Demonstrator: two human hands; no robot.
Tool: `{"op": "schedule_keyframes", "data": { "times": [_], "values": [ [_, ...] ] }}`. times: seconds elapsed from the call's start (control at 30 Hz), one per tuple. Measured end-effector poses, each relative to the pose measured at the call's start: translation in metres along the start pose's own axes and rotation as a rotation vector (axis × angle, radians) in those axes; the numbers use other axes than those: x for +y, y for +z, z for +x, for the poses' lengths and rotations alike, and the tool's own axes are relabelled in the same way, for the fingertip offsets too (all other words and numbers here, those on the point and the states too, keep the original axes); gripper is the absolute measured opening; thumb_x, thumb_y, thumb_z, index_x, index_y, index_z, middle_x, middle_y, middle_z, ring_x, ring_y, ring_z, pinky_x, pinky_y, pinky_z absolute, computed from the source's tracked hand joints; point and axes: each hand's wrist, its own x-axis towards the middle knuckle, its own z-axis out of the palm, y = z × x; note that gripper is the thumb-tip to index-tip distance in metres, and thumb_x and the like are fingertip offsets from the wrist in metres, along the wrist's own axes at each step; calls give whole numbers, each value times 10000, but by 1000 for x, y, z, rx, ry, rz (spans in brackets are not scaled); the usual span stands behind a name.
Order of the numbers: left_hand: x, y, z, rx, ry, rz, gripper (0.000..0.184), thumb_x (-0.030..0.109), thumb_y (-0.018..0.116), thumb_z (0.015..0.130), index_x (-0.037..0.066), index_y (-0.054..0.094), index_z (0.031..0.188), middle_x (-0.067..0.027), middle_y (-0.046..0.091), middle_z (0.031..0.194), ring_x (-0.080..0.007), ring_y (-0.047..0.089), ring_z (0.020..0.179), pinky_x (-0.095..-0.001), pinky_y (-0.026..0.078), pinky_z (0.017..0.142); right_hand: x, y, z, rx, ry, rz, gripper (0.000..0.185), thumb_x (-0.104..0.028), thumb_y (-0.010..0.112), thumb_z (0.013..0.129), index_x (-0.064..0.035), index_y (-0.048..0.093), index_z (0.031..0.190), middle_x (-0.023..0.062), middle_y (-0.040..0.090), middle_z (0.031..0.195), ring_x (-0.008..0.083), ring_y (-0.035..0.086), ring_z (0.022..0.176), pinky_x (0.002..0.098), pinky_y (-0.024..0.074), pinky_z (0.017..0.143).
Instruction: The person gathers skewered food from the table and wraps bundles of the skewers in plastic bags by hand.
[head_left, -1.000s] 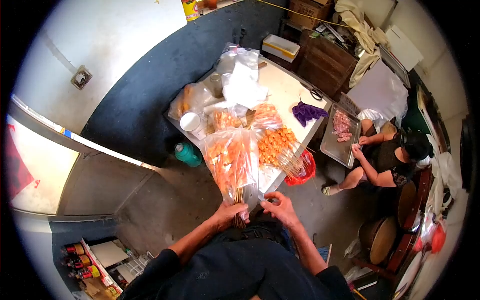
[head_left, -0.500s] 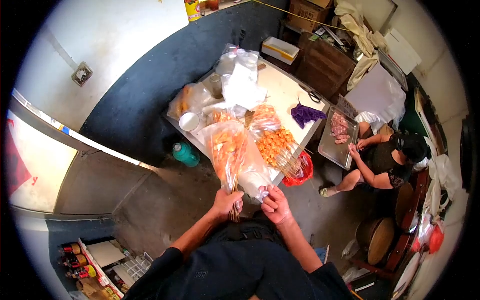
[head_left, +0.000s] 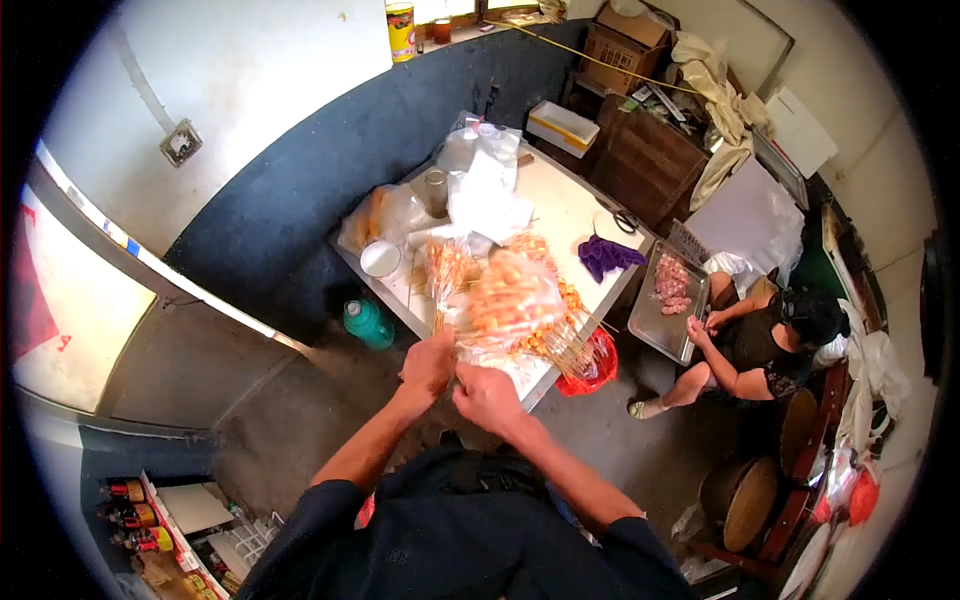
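Note:
Over the table's near edge, a clear plastic bag (head_left: 515, 300) with orange skewered food showing in or through it spreads out in front of my hands. My left hand (head_left: 428, 365) is closed, just below a bundle of skewers (head_left: 447, 272); what it grips is hidden by the fingers. Close beside it, my right hand (head_left: 488, 397) is closed at the near end of the bag. More orange skewers (head_left: 568, 340) lie to the right, their sticks pointing to the lower right, above a red bag (head_left: 590, 366).
The table (head_left: 575, 205) bears a white cup (head_left: 380, 259), a glass jar (head_left: 436, 192), a purple cloth (head_left: 608, 257) and scissors (head_left: 625, 221). A teal bottle (head_left: 368, 324) stands on the floor. At right sits a person (head_left: 765, 340) beside a meat tray (head_left: 662, 320).
Both hands have moved up toward the table and closer together. The bag has swung to the right and now spreads over the skewers there. The view has tilted slightly.

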Motion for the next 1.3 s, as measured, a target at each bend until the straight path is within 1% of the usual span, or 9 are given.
{"op": "schedule_keyframes", "data": {
  "times": [0.33, 0.4, 0.57, 0.9, 0.97, 1.03, 1.1, 1.17, 1.3],
  "values": [
    [55, -79, 49, -337, 965, 649, 135, 128, 519, 787, 151, 586, 902, -92, 586, 673, -301, 617, 629, -418, 485, 487, 15, -125, 76, -418, -195, -57, 225, -195, 681, 716, -73, 614, 892, 91, 633, 671, 236, 622, 613, 344, 488, 564],
    [83, -110, 53, -395, 1100, 684, 176, 117, 570, 753, 165, 566, 922, -71, 579, 651, -286, 618, 629, -396, 489, 486, 13, -143, 82, -632, 142, 433, 245, -149, 672, 771, -40, 589, 974, 51, 618, 673, 127, 593, 622, 268, 459, 550],
    [112, -138, 56, -446, 1106, 375, 258, 114, 646, 692, 133, 578, 940, -77, 601, 664, -282, 623, 636, -385, 480, 503, 14, -197, 79, -814, 229, 875, 278, -167, 650, 854, -21, 569, 1076, -5, 594, 708, 59, 509, 584, 195, 384, 526],
    [63, -76, -22, -1354, 298, -770, 286, 1, 623, 748, 27, 601, 1032, 52, 582, 811, -42, 504, 748, -229, 447, 630, 48, -178, -32, -927, 530, 1442, 562, -232, 723, 773, -28, 488, 1241, 59, 566, 1183, 149, 546, 1070, 294, 447, 924],
    [80, -79, -38, -1227, 299, -889, 245, 2, 640, 725, 18, 614, 968, 61, 571, 761, -32, 493, 699, -217, 424, 576, 24, -172, -45, -772, 550, 1690, 536, -224, 729, 764, -45, 512, 1221, 62, 574, 1164, 153, 551, 1067, 298, 451, 918],
    [54, -50, -47, -1178, 230, -968, 166, 27, 665, 719, 21, 625, 880, 52, 567, 700, -34, 490, 619, -210, 396, 518, 5, -150, -61, -320, -17, 677, 394, -161, 697, 783, -49, 556, 1134, 61, 618, 1028, 143, 610, 858, 283, 494, 783],
    [56, -34, -56, -1004, -28, -1213, 102, 72, 671, 747, 28, 625, 827, 15, 574, 653, -76, 507, 546, -215, 381, 472, 64, -68, -84, -612, 376, 2197, 226, -112, 649, 812, -53, 585, 1020, 45, 633, 832, 129, 570, 608, 257, 464, 586],
    [37, 5, -57, -902, -194, -1353, 122, 81, 670, 761, 24, 625, 859, 4, 593, 706, -85, 533, 605, -226, 418, 520, 18, -66, -66, -90, 535, 1647, 116, -148, 632, 838, -52, 598, 895, 8, 598, 683, 97, 479, 493, 233, 380, 479],
    [23, 62, -82, -357, -168, -933, 221, 51, 625, 791, 10, 623, 1008, -36, 627, 903, -134, 590, 778, -265, 487, 697, 20, -31, -76, -137, 462, 1050, 129, -168, 636, 851, -40, 617, 850, -33, 561, 729, 46, 492, 658, 200, 385, 560]
  ]
}}
